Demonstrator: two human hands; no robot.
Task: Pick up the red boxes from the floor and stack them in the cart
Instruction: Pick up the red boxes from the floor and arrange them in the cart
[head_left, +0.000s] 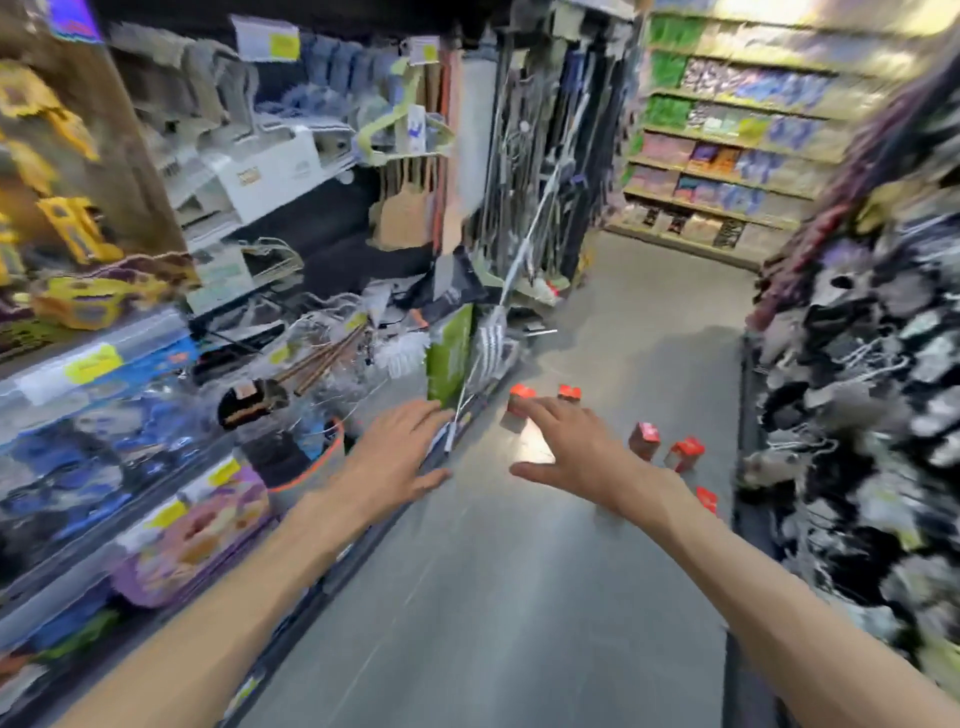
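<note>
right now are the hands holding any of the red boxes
No. Both the left hand and right hand are open and empty; the red boxes sit on the floor.

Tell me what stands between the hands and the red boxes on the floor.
Nothing visible does. Both the left hand and the right hand are stretched out empty over bare grey floor, and the red boxes stand ahead in the open aisle. No cart is in view.

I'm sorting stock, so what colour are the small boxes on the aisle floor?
Red, as far as the blur allows; the boxes show in the head view, the only one.
</note>
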